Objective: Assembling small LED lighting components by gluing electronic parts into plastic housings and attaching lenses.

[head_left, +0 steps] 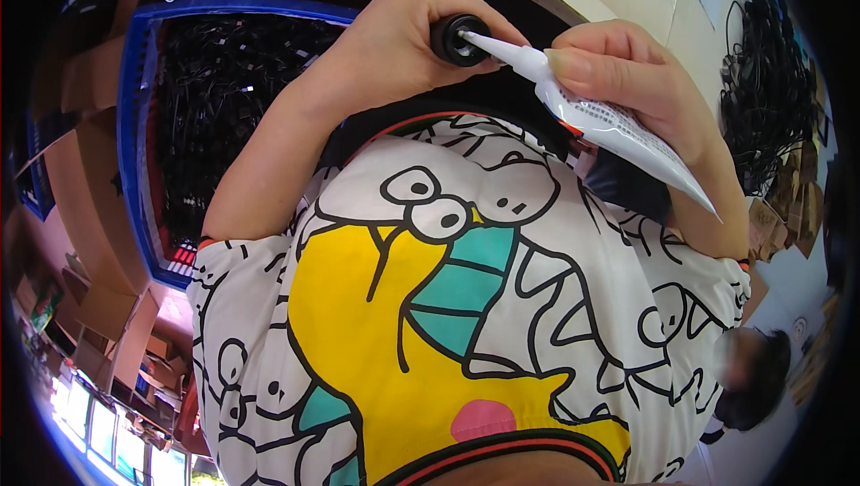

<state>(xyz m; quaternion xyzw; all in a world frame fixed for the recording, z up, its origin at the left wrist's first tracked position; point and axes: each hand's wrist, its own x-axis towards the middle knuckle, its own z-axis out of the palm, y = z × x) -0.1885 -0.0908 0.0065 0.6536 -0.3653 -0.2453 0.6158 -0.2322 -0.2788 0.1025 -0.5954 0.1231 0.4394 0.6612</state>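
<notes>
My left hand [403,47] is wrapped round a black cylindrical part [445,42], its round hollow end facing up to the right. In my right hand [618,69] is a white squeeze tube [638,130] with a long tapered nozzle [497,45]. Thumb and fingers pinch the tube near its shoulder, and its flat tail hangs down to the right. The nozzle's tip is at the opening of the black part, just inside its rim. Whether any paste is coming out is too small to tell.
A blue plastic crate [134,128] full of black cables [233,101] stands on the left. More black cables [761,83] lie heaped at the right on a pale surface. Cardboard boxes [107,307] are stacked at lower left. Another person's head [757,378] shows at lower right.
</notes>
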